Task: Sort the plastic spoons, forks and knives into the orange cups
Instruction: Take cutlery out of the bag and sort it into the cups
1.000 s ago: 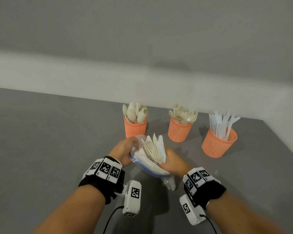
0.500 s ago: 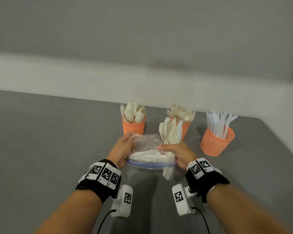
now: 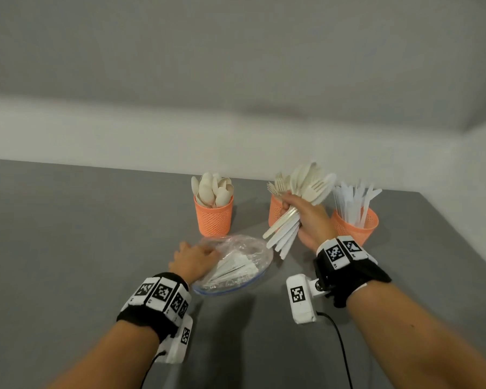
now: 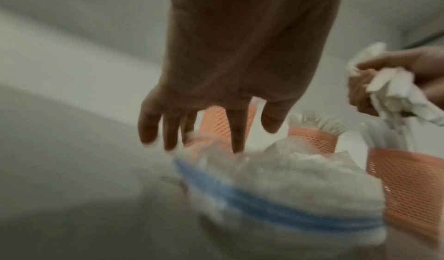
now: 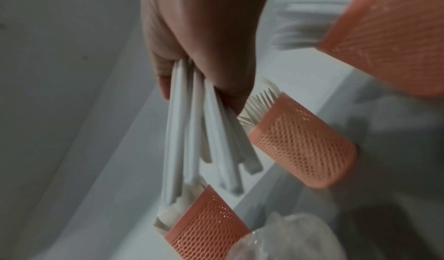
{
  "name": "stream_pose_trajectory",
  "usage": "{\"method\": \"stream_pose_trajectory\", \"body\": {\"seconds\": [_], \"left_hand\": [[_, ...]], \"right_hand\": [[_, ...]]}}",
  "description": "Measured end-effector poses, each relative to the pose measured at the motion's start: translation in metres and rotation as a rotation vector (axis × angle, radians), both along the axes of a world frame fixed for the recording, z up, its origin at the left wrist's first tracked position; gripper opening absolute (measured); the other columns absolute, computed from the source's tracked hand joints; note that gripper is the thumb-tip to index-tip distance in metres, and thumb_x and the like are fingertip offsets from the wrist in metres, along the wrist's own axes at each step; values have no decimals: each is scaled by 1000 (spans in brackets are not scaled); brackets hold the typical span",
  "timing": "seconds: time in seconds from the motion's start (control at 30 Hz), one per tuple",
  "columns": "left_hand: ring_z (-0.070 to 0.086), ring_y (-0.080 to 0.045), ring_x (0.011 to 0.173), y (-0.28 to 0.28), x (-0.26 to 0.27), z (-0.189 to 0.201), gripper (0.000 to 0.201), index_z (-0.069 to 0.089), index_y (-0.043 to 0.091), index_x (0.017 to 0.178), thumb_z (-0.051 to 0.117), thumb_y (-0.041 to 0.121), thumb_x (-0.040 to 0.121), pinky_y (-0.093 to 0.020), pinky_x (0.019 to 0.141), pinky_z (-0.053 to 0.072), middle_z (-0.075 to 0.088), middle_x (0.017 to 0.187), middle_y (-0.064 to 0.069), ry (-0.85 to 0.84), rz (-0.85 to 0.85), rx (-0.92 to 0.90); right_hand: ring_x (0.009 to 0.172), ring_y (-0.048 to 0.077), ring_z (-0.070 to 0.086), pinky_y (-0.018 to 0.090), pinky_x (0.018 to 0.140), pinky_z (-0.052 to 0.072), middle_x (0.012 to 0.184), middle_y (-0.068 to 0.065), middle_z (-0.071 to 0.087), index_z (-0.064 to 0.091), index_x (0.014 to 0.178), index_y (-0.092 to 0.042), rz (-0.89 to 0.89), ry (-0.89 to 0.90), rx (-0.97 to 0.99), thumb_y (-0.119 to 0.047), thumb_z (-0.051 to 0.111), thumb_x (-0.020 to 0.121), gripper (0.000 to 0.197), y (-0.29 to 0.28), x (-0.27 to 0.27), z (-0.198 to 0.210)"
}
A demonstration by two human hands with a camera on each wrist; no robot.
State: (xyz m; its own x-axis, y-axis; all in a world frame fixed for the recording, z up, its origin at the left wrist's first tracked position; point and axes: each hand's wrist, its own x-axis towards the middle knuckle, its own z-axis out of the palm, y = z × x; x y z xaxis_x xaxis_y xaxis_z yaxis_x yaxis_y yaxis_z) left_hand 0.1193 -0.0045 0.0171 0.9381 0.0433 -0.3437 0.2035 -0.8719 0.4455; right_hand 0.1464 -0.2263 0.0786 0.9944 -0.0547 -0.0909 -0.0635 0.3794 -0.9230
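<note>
Table: I see a grey table [image 3: 68, 248] against a pale wall.
Right hand [image 3: 310, 217]: I grip a cutlery bundle [image 3: 298, 209] slanting up-right, just before the fork cup [image 3: 275, 211].
Left hand [image 3: 192, 261]: fingers straight, resting on the plastic bag [image 3: 236, 265].

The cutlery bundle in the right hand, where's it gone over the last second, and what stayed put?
The right hand lifted the cutlery bundle out of the plastic bag, up and right, in front of the fork cup. The left hand lowered the bag to the table and rests on it, fingers straight. The spoon cup and knife cup stayed put.
</note>
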Motion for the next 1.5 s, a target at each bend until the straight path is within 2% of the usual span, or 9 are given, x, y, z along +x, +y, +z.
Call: {"method": "stream_pose_trajectory", "body": {"seconds": [0.07,0.13,0.27,0.37,0.53,0.73,0.9,1.2,1.5], "left_hand": [[28,-31,135,-8,-4,16,49,57,35,124,41,62,86,-46,112,23,31,145,-13,-297,25,-6],[35,-20,130,-22,-11,42,54,56,29,126,50,61,84,-37,107,30,33,144,-5,-421,-50,-354],[57,-11,112,-52,-16,69,59,41,13,135,65,31,85,-26,96,46,56,127,1,-11,-302,-965],[70,-16,80,-57,-12,76,30,54,4,118,58,8,89,-28,77,57,71,93,-7,132,-264,-1224],[63,-14,60,-62,-10,74,8,63,8,86,56,11,88,-25,59,55,63,72,-6,199,-230,-1360],[68,-14,68,-65,-5,71,30,57,3,117,52,12,88,-28,60,57,68,82,-8,193,-157,-1516],[66,-16,71,-74,-3,67,38,56,6,117,48,30,89,-32,61,57,65,78,-3,207,-79,-1564],[70,-26,90,-85,3,62,30,60,8,114,55,17,86,-36,66,59,70,99,-13,217,-50,-1578],[71,-20,73,-100,11,58,24,60,-2,108,53,14,92,-30,63,56,72,80,-12,214,32,-1542]], "right_hand": [[46,13,52,26,52,49,53,2,52,58,73,-7,6,15,-83,-5,66,81,12,4,-3,4],[48,16,55,27,50,51,56,5,54,58,83,-5,35,20,-110,-4,67,80,10,15,-8,7],[65,16,66,27,64,58,68,4,66,63,90,-7,191,-9,-162,-10,68,81,10,38,-21,20],[82,10,70,26,76,58,88,-1,73,65,103,-15,304,-79,-302,-17,67,83,20,42,-25,31],[90,7,68,22,74,54,90,-8,72,66,95,-30,401,-75,-579,-36,67,82,14,32,-28,46],[91,15,65,30,80,55,104,5,66,56,115,-15,215,-59,-483,-31,69,80,41,20,-33,34],[67,14,60,24,63,53,73,7,59,61,98,0,70,-117,-474,-19,60,88,21,15,-38,24],[56,0,60,11,50,46,68,-1,59,58,74,-7,28,-117,-500,-12,48,94,23,11,-37,24],[87,14,64,14,67,54,103,12,65,58,112,-3,-9,-71,-458,-14,42,97,24,4,-32,11]]}}
